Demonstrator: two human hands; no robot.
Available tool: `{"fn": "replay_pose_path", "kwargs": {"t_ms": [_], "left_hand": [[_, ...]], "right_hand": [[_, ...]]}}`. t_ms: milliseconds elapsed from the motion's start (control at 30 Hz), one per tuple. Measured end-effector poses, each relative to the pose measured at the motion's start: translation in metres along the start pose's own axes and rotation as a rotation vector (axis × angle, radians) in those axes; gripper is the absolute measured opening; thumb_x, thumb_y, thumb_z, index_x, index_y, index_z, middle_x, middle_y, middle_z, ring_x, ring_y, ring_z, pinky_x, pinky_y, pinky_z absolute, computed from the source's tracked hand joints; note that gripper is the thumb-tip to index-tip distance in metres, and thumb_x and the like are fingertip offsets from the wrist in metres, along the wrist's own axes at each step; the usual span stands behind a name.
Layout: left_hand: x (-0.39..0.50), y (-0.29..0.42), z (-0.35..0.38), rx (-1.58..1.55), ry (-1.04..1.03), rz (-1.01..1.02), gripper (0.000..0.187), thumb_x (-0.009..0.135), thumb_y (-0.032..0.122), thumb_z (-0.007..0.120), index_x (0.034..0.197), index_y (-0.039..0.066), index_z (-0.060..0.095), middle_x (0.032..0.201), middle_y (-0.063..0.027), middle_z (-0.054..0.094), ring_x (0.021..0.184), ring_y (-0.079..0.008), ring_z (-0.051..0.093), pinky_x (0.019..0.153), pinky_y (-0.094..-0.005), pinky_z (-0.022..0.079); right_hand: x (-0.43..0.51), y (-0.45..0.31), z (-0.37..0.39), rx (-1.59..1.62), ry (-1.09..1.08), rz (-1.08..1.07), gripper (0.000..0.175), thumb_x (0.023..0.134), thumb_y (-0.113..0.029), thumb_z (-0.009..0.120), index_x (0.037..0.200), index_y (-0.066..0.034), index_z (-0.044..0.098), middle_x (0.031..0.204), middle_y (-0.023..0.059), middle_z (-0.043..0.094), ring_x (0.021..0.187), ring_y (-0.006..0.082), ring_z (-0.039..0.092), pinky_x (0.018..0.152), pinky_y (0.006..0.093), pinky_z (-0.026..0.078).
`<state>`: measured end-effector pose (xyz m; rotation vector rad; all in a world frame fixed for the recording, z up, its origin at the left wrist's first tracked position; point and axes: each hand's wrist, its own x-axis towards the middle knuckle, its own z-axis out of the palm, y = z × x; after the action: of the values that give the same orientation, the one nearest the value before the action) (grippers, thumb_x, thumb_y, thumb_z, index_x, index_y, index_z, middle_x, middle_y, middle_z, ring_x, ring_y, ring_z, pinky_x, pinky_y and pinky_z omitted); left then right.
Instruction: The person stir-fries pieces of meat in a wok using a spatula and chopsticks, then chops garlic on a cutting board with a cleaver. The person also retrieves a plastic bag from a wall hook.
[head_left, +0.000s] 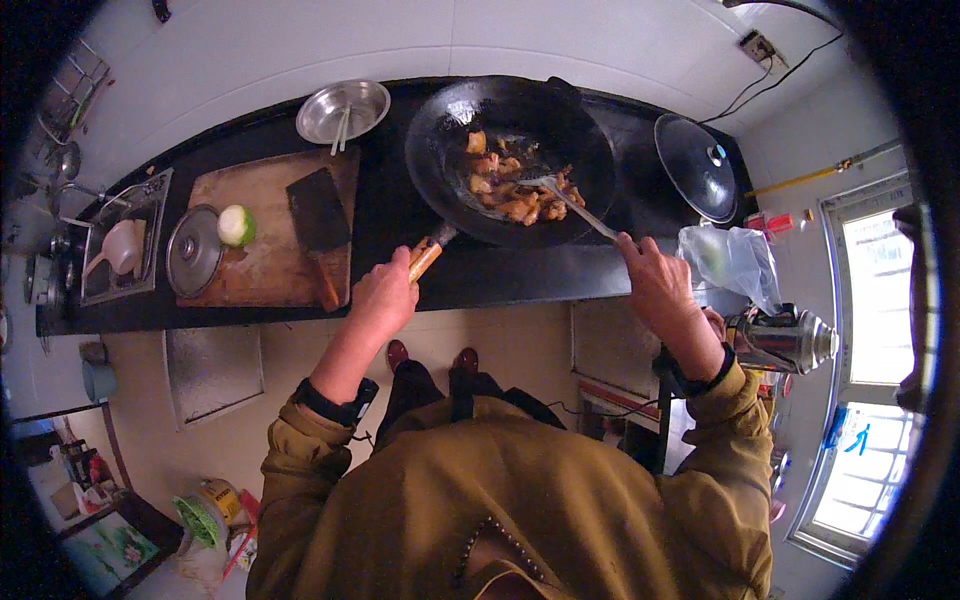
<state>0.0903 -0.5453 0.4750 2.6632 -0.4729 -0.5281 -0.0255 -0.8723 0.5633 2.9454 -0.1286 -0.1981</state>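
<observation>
A large black wok (439, 157) sits on the dark counter. Browned chunks of meat (517, 202) lie in its bottom, some with glossy sauce. My left hand (384, 294) grips the wok's wooden handle (425, 259), which points toward me. In my right hand (654, 283) is the handle of a metal spatula (589, 217), held at the wok's right rim. The spatula's blade rests among the meat pieces, partly covered by them.
Left of the wok, a cutting board (255, 180) bears a cleaver (319, 210), a pot lid (195, 251) and a cut green-white vegetable (236, 225). Behind stands a steel bowl (319, 112) with chopsticks. A glass lid (690, 161), plastic bag (739, 259) and thermos (780, 341) are at right; a sink (154, 259) at left.
</observation>
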Motion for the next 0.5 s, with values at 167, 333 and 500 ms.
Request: {"fn": "replay_pose_path", "kwargs": {"t_ms": [167,333,500], "left_hand": [[-0.002,0.001,-0.003,-0.021,0.013,0.009,0.05,0.079,0.014,0.065,0.124,0.006,0.043,0.092,-0.0252,0.063,0.087,-0.0441,0.061,0.076,-0.0524,0.049],[-0.002,0.004,-0.005,0.046,0.015,0.023,0.036,0.081,0.015,0.063,0.11,0.005,0.044,0.09,-0.0235,0.064,0.084,-0.0426,0.063,0.073,-0.0515,0.051],[-0.001,0.003,-0.005,0.002,0.005,0.006,0.049,0.079,0.016,0.064,0.123,0.006,0.044,0.092,-0.0253,0.063,0.086,-0.0438,0.061,0.076,-0.0524,0.049]], "right_hand": [[-0.011,0.003,-0.022,0.035,-0.045,0.019,0.054,0.073,0.002,0.055,0.124,-0.0125,0.048,0.093,0.0156,0.057,0.078,0.0377,0.061,0.066,0.0465,0.049],[0.009,0.012,-0.041,0.122,0.023,0.082,0.054,0.073,0.003,0.053,0.124,-0.0158,0.05,0.094,0.0173,0.056,0.082,0.039,0.06,0.069,0.0473,0.048],[0.058,0.0,-0.028,0.093,0.205,-0.028,0.044,0.075,-0.003,0.055,0.117,-0.0123,0.048,0.093,0.0197,0.057,0.077,0.0388,0.063,0.063,0.0476,0.051]]}}
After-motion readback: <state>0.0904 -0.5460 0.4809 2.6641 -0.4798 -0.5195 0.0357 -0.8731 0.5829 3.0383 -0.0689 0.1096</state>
